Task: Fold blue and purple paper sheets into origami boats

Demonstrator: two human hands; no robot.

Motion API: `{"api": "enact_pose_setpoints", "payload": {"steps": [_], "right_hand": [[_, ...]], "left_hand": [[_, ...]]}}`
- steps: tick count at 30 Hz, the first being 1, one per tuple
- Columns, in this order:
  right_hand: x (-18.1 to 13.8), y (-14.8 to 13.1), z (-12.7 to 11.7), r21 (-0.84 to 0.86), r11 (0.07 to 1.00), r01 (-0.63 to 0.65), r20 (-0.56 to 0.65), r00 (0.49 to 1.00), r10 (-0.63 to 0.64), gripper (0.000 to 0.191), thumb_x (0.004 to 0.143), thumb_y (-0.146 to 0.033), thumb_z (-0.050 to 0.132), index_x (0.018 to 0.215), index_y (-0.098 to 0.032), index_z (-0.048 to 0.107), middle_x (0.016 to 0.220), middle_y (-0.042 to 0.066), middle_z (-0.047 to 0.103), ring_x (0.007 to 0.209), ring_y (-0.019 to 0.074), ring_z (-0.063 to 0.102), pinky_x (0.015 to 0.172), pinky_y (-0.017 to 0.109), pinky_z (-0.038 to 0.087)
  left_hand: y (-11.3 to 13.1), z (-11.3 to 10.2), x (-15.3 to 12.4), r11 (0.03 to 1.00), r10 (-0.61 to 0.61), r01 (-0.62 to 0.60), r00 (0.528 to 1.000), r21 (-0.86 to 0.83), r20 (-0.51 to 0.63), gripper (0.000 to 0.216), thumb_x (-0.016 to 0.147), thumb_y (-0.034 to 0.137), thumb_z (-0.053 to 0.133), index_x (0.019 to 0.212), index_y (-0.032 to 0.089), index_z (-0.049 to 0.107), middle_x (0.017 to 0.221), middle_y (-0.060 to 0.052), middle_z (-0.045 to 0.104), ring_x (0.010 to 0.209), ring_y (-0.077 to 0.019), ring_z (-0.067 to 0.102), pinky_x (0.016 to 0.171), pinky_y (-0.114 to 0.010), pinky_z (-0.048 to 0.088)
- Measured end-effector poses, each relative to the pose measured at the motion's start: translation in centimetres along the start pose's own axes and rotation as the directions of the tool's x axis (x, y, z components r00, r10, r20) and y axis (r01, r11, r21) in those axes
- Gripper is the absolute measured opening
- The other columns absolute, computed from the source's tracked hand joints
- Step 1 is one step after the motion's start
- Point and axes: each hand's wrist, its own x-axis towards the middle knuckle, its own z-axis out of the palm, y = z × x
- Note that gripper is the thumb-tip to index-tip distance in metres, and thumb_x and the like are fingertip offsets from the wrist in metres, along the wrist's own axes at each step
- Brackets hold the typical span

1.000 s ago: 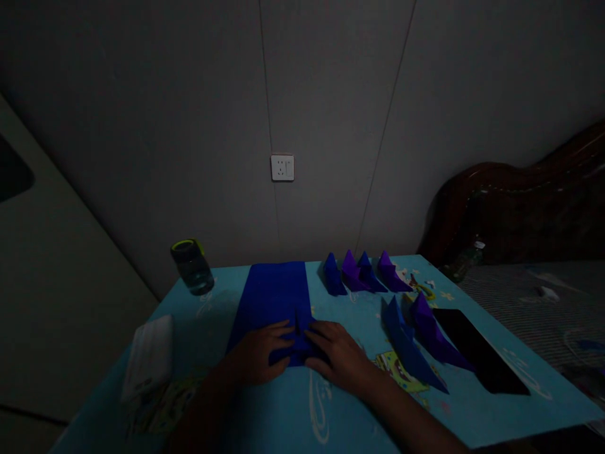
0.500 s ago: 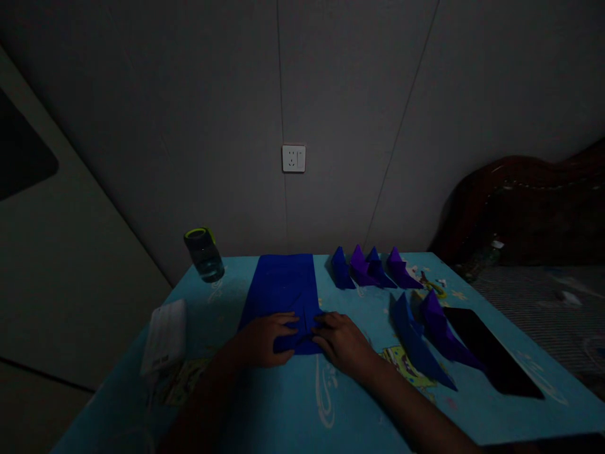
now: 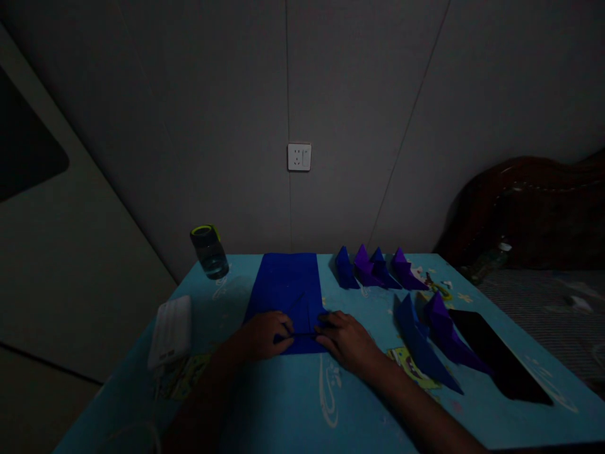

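Note:
A folded piece of blue paper [image 3: 303, 318] lies on top of flat blue paper sheets [image 3: 288, 277] at the middle of the table. It has a pointed top, a vertical crease and a strip along its lower edge. My left hand [image 3: 265, 335] has its fingers bent over the left end of that strip. At the right end, my right hand [image 3: 347, 340] grips the paper with fingers and thumb. Parts of the folded paper are hidden under both hands, and its blue blends into the sheets below.
Several purple and blue paper boats [image 3: 363, 268] stand at the back right. Nearer are a blue boat [image 3: 423, 347], a purple boat [image 3: 449, 337] and a black flat device [image 3: 501, 359]. On the left are a water bottle [image 3: 211, 254] and a white power bank [image 3: 171, 331] with a cable.
My left fingers, spread out before, are now drawn in around the strip's left end. The lower strip now lies straighter. The view has shifted slightly.

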Motion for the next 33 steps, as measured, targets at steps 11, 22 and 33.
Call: {"api": "enact_pose_setpoints", "payload": {"steps": [11,22,33], "right_hand": [[1.5,0.8,1.8,-0.013,0.980,-0.197,-0.175,0.966,0.192,0.024,0.090,-0.031,0.062,0.110,-0.020,0.070,0.104,0.011,0.068,0.099,0.0271,0.060,0.089,0.039,0.046],[0.6,2.1,2.4,0.072,0.975,-0.212,-0.274,0.935,0.224,0.042,0.086,-0.038,0.065,0.124,-0.020,0.062,0.114,0.014,0.066,0.105,0.0327,0.058,0.091,0.047,0.045],[-0.7,2.3,-0.2,0.801,0.572,-0.176,-0.196,0.826,0.528,0.053,0.081,-0.047,0.066,0.125,-0.018,0.058,0.097,0.008,0.069,0.087,0.0260,0.066,0.073,0.036,0.054]], "left_hand": [[0.2,1.1,0.8,0.986,-0.132,0.142,0.985,0.085,-0.113,0.037,0.086,0.016,0.052,0.122,0.023,0.055,0.120,-0.007,0.060,0.113,-0.0239,0.056,0.095,-0.035,0.046],[0.7,1.2,1.0,0.966,-0.251,0.236,0.954,-0.104,-0.165,0.068,0.082,0.029,0.066,0.144,0.024,0.037,0.136,-0.012,0.053,0.128,-0.0298,0.045,0.110,-0.047,0.032],[0.7,0.8,1.7,0.817,-0.347,0.194,0.918,-0.544,-0.193,0.030,0.081,0.037,0.066,0.105,0.018,0.068,0.104,-0.005,0.073,0.096,-0.0241,0.067,0.087,-0.035,0.051]]}}
